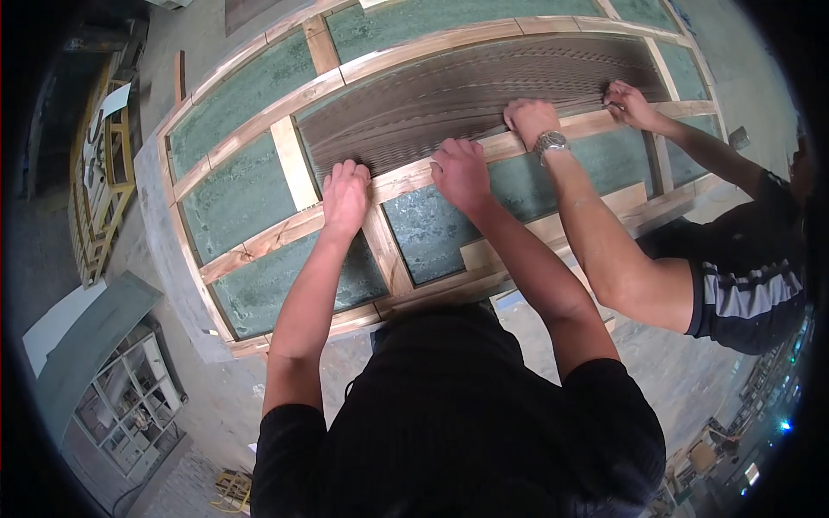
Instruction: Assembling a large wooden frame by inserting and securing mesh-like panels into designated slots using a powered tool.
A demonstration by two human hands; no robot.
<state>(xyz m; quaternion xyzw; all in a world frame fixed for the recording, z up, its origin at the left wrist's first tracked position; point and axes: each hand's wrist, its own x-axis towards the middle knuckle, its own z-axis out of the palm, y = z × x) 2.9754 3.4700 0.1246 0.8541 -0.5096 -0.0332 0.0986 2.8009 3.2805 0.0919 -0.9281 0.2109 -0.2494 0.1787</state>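
A brown, ridged, honeycomb-like sheet (432,99) lies in the long middle bay of a wooden frame (287,160). My left hand (345,197) rests over the frame's lengthwise bar, its fingers curled onto the near left edge of the sheet. Further right along that edge, my right hand (464,174) bends its fingers over the same bar and against the sheet. What the fingertips pinch is partly hidden. A co-worker's hand with a metal watch (551,141) presses the edge beside my right hand. Their other hand (630,105) is at the sheet's right end.
Green mottled panels (250,207) show between the frame's bars. The co-worker (743,285) stands close on my right. A yellow metal rack (117,164) stands at the left, with a gridded white frame (129,406) below it on the concrete floor (233,406).
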